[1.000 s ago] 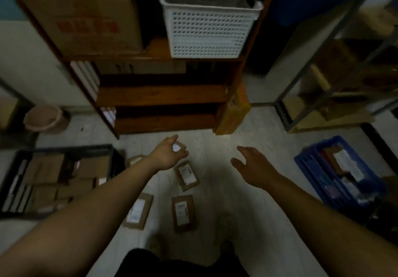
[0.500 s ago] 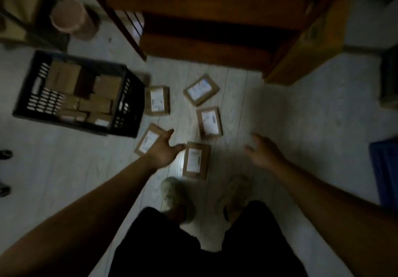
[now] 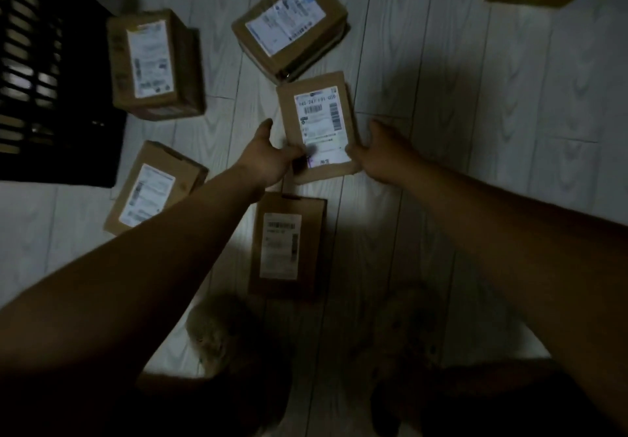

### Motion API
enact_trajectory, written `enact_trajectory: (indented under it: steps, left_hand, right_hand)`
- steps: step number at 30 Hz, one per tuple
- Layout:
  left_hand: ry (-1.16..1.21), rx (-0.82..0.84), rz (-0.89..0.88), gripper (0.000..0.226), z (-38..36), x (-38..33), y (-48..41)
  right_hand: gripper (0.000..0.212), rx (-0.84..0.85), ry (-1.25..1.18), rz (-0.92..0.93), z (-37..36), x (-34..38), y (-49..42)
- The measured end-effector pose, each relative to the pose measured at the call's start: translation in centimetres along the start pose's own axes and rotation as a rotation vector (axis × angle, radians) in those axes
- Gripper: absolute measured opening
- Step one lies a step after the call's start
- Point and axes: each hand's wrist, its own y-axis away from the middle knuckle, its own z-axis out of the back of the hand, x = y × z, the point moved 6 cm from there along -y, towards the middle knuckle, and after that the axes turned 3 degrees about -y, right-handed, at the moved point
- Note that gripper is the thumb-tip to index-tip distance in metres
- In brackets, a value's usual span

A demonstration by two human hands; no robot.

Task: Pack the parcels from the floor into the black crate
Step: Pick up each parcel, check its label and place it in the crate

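A: Far left first: black crate [image 3: 51, 79], with a labelled parcel [image 3: 153, 62] just beside it and a lower-left parcel [image 3: 149, 191] near its corner.

B: And centre?

A: Left hand [image 3: 268, 159] gripping the near-left corner of the middle parcel [image 3: 317, 120], thumb on the label. Right hand [image 3: 377, 154] gripping the near-right corner likewise. Lifted or resting on the floor [image 3: 475, 130], cannot tell.

B: Long axis?

A: Pointing away from the body, near end held. Probably a leftward carry next, with the left hand nearer the crate.

Pale plank floor [image 3: 475, 130]; dim light; deep shadows
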Motion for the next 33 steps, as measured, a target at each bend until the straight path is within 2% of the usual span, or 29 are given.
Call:
enact_trajectory:
  steps: [3,6,8,11,16,19,21,24,27,31,33]
  left_hand:
    - [0.155,0.008,0.060,0.084,-2.0,1.3,-3.2]
    - [0.312,0.145,0.068,0.054,-3.8,1.0,-4.9]
    - [0.358,0.182,0.044,0.043,-3.9,0.0,-4.9]
    - [0.367,0.138,-0.039,0.048,-2.2,-2.1,-3.5]
    - [0.269,0.079,-0.492,0.066,2.7,-7.2,-0.3]
    - [0.344,0.061,-0.636,0.064,5.3,-9.6,0.3]
    - [0.388,0.049,-0.704,0.059,6.9,-11.0,0.7]
    - [0.458,0.032,-0.787,0.061,9.2,-12.5,1.5]
    - [0.446,0.040,-0.890,0.070,10.3,-13.4,2.8]
    - [0.397,0.019,-1.006,0.074,10.9,-14.9,3.7]
    - [0.369,-0.029,-1.043,0.075,11.8,-15.7,4.6]
  right_hand:
    - [0.056,0.008,-0.121,0.004,-2.4,-0.7,-3.8]
    - [0.055,0.017,-0.186,0.056,-2.8,0.1,-5.7]
    - [0.055,0.017,-0.196,0.099,-1.8,1.2,-5.9]
    - [0.048,-0.057,-0.282,0.159,1.0,3.8,-4.1]
    - [0.034,-0.205,-0.473,0.330,5.4,8.2,-1.2]
    - [0.027,-0.239,-0.567,0.461,7.1,11.6,-0.2]
    - [0.031,-0.271,-0.594,0.538,8.2,13.9,0.9]
    - [0.048,-0.269,-0.622,0.611,9.3,16.1,2.3]
    - [0.050,-0.205,-0.664,0.690,9.4,16.7,3.5]
    - [0.050,-0.275,-0.692,0.754,10.2,17.1,4.3]
    - [0.057,-0.314,-0.685,0.753,10.8,17.8,4.8]
